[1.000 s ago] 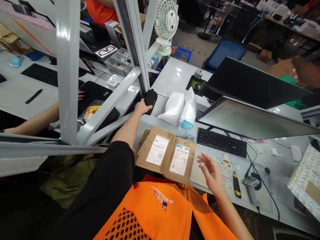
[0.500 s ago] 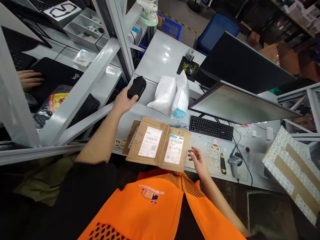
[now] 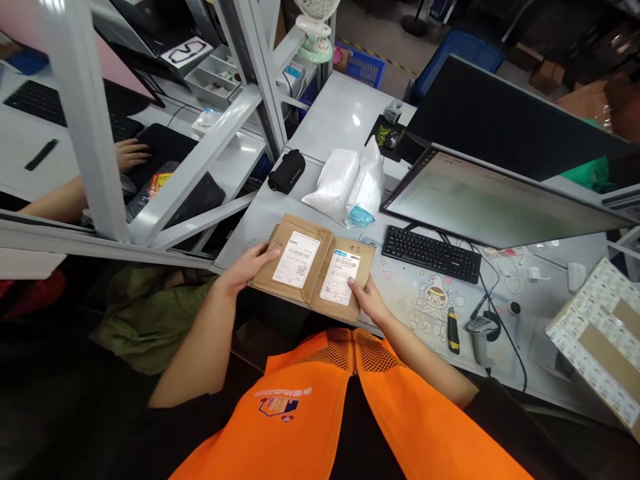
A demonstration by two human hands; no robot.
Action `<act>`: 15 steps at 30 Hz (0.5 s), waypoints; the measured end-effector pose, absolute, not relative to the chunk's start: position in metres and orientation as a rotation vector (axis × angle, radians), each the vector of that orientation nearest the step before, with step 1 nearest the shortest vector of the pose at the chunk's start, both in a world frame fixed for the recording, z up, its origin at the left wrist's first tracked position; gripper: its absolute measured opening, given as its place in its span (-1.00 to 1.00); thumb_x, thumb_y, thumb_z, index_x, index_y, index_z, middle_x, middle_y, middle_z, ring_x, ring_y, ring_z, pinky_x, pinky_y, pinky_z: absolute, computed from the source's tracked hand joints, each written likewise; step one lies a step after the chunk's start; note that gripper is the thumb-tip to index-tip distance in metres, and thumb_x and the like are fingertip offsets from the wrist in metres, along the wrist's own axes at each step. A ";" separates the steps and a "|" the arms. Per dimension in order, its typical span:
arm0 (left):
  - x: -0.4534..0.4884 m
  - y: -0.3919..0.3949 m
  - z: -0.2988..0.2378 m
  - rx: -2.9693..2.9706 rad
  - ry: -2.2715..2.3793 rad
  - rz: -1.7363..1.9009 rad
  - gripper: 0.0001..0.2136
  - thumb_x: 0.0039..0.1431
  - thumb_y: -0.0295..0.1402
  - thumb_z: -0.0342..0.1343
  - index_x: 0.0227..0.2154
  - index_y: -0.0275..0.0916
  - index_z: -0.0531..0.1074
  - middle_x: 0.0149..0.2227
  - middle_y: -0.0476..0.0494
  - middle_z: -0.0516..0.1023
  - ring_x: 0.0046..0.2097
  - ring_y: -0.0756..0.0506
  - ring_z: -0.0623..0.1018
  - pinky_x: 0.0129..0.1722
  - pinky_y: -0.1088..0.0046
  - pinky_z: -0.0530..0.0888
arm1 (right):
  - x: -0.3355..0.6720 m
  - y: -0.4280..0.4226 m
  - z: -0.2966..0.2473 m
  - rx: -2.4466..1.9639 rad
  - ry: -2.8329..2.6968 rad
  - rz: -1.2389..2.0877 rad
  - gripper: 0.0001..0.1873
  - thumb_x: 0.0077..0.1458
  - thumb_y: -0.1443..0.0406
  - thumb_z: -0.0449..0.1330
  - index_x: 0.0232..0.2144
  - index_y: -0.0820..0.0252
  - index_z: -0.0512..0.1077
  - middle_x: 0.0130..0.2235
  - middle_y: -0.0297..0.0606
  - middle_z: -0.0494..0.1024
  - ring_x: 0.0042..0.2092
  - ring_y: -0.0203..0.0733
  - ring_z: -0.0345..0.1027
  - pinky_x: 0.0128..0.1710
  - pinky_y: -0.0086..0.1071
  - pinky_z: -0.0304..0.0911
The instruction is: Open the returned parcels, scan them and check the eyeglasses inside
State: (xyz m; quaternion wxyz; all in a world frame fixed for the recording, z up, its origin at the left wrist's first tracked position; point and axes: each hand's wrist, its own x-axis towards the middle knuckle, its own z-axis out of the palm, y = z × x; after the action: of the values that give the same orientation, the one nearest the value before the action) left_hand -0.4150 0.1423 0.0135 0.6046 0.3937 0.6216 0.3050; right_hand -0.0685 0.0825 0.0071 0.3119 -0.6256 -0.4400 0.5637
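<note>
A flattened brown cardboard parcel with two white shipping labels lies at the desk's front edge. My left hand grips its left edge, thumb on top. On its right side my right hand has its thumb over the right label's edge and its fingers under the board. Beyond it stand two white plastic mailing bags, one with a blue patch at the bottom. To their left rests a black cylindrical case, apart from my hands.
Right of the parcel are a black keyboard, a yellow-black utility knife, a barcode scanner and a patterned box. A monitor stands behind. Past the metal frame at left, another person's hand rests by a mouse pad.
My left hand has let go of the black case, now left on the desk, and come back to the parcel's left edge. My right hand has closed on the parcel's right side.
</note>
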 end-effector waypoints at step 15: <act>-0.362 0.136 0.081 1.422 2.519 0.409 -0.73 0.14 -0.11 0.14 -0.45 -0.23 0.51 -0.56 -0.02 0.41 -0.39 -0.12 0.34 -0.22 0.41 0.43 | 0.218 0.005 -0.038 -1.739 -1.097 1.400 -0.03 0.04 -0.14 0.28 0.39 0.16 0.25 0.30 0.12 0.45 0.24 0.17 0.43 0.15 0.06 0.41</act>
State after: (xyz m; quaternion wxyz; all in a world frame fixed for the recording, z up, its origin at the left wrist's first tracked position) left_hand -0.3624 0.1363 0.0806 0.1098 0.4838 0.8570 0.1391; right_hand 0.2180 0.0046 -0.0382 0.3211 -0.6622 -0.4177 0.5329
